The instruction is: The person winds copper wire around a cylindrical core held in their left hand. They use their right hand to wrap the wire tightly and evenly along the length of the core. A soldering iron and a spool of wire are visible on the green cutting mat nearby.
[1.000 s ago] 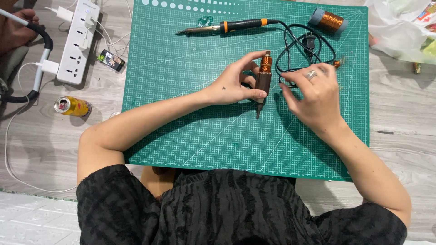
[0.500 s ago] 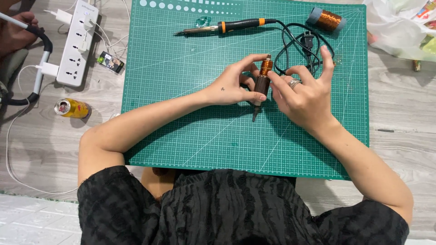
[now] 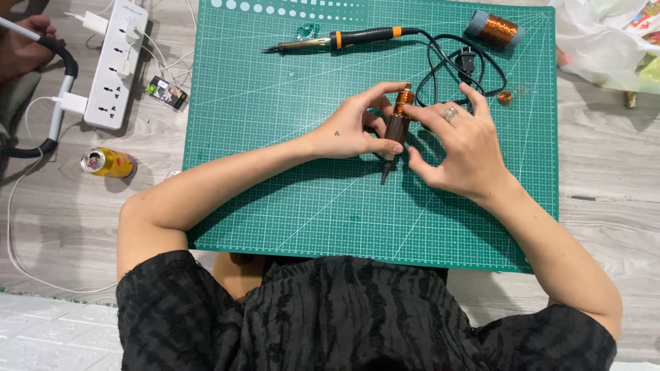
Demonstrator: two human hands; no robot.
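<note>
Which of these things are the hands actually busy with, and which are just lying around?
In use:
- dark rod with a copper coil at its top, pinched in the left hand
- right hand, fingers at the coil

Lying about:
- soldering iron and its cord
- copper wire spool
- can
- power strip
- plastic bag
- green mat under it all
</note>
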